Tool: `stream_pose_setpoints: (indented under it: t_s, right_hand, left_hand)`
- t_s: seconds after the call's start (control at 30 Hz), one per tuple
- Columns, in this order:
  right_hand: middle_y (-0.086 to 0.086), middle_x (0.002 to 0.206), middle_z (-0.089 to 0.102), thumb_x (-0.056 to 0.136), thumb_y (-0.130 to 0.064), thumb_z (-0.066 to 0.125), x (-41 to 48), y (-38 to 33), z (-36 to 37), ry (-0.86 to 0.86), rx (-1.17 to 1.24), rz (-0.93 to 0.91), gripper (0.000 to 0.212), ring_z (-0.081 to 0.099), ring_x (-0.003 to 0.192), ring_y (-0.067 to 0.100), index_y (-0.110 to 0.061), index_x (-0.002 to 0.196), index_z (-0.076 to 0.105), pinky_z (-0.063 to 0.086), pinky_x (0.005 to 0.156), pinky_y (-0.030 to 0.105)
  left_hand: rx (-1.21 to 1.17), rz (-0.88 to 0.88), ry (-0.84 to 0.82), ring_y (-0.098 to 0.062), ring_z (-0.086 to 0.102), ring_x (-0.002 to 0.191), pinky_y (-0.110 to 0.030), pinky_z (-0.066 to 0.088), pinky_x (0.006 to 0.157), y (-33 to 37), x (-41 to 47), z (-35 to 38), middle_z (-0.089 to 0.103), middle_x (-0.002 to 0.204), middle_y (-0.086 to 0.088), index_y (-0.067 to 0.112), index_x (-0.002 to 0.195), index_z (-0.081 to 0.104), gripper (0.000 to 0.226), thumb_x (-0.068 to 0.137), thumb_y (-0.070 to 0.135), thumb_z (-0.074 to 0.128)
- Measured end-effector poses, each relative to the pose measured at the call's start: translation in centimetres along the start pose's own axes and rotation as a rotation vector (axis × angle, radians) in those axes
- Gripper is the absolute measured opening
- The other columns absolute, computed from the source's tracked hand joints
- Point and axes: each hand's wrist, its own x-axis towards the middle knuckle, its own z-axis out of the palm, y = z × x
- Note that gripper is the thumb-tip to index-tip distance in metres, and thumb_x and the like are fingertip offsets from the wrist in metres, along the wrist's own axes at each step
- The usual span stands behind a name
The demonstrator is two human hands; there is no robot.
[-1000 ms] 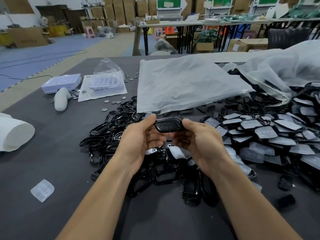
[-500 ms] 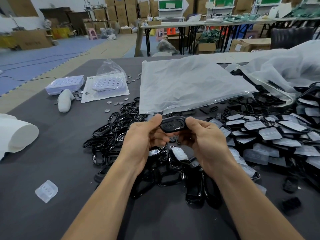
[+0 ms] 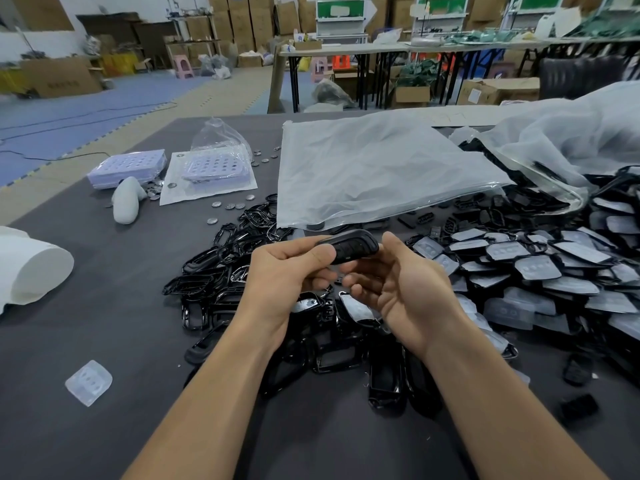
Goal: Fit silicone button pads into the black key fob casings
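Black key fob casing (image 3: 349, 249) is pinched in the grip of the left hand (image 3: 287, 271) above the casing heap (image 3: 207, 282) on the desk (image 3: 104, 323), the grip of the right hand (image 3: 405, 289) slack beside it; the one-sided hold risks a drop.

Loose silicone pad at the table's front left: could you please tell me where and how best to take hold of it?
I would pinch the loose silicone pad across two opposite edges from straight above: it lies flat, thin and alone on the table.
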Motion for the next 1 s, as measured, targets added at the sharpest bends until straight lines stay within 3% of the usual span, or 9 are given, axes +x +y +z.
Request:
stream_pose_setpoints:
  t_s: [0.17,0.3,0.37,0.5,0.63,0.73,0.9,1.0]
  right_hand:
    - [0.023,0.082,0.072,0.109,-0.027,0.045,-0.1,-0.1,0.0,-0.006,-0.003,0.004,0.040,0.068,0.061,0.026,0.002,0.096,0.069,0.058,0.054,0.029]
    - [0.025,0.085,0.075,0.108,-0.022,0.048,0.1,0.2,0.0,0.006,-0.128,-0.050,0.038,0.069,0.063,0.026,0.005,0.098,0.072,0.057,0.055,0.029]
    - [0.027,0.087,0.075,0.108,-0.022,0.048,0.1,0.4,0.1,0.014,-0.154,-0.063,0.039,0.069,0.062,0.027,0.004,0.096,0.074,0.057,0.055,0.029]
    - [0.028,0.087,0.075,0.109,-0.029,0.048,0.2,0.8,0.4,0.002,-0.117,-0.014,0.046,0.070,0.060,0.026,-0.006,0.085,0.080,0.058,0.053,0.029]
    - [0.020,0.080,0.074,0.107,-0.031,0.051,0.3,0.9,0.5,0.008,-0.143,0.046,0.036,0.069,0.059,0.024,-0.003,0.101,0.073,0.057,0.051,0.027]
    - [0.015,0.076,0.075,0.102,-0.018,0.057,0.2,0.6,0.4,0.003,-0.145,0.010,0.033,0.068,0.056,0.020,-0.008,0.083,0.081,0.056,0.051,0.026]
    - [0.008,0.075,0.076,0.097,0.000,0.060,0.2,0.3,0.1,0.030,-0.258,-0.124,0.038,0.068,0.060,0.016,-0.016,0.069,0.081,0.056,0.057,0.023]
    - [0.013,0.081,0.076,0.098,0.003,0.058,0.4,0.1,-0.2,0.077,-0.240,-0.188,0.033,0.069,0.071,0.021,-0.013,0.077,0.079,0.061,0.070,0.033]
  left_hand:
    - [0.083,0.034,0.082,-0.012,0.068,0.054,-0.022,0.056,0.057,-0.1,0.0,0.2,0.077,0.071,-0.009,0.014,0.090,0.082,0.017,0.089,0.000,0.073]
    - [0.364,0.083,0.262,-0.014,0.073,0.061,-0.037,0.064,0.072,-0.9,0.3,0.2,0.078,0.072,0.003,0.029,0.086,0.084,0.017,0.070,0.028,0.077]
    - [0.412,0.087,0.262,-0.011,0.076,0.063,-0.039,0.064,0.075,-0.8,0.1,0.4,0.077,0.070,0.010,0.035,0.085,0.082,0.020,0.067,0.032,0.072]
    - [0.308,0.082,0.154,-0.018,0.078,0.074,-0.049,0.064,0.083,-0.9,0.1,0.5,0.081,0.080,0.004,0.034,0.090,0.083,0.028,0.071,0.021,0.066]
    - [0.285,0.143,0.021,-0.019,0.070,0.067,-0.041,0.063,0.079,-0.7,0.1,0.6,0.081,0.084,-0.006,0.026,0.097,0.082,0.034,0.087,-0.001,0.064]
    - [0.156,0.114,-0.041,-0.027,0.065,0.072,-0.030,0.061,0.068,-0.4,0.0,0.5,0.079,0.092,-0.018,0.023,0.097,0.082,0.040,0.094,-0.010,0.060]
    - [0.012,0.032,-0.072,-0.017,0.078,0.087,-0.023,0.063,0.067,0.0,0.2,0.1,0.081,0.103,-0.006,0.017,0.105,0.078,0.032,0.096,-0.008,0.060]
    - [-0.078,0.019,-0.052,-0.016,0.078,0.087,-0.025,0.063,0.068,0.3,0.3,-0.1,0.081,0.101,-0.008,0.016,0.102,0.078,0.029,0.096,-0.007,0.060]
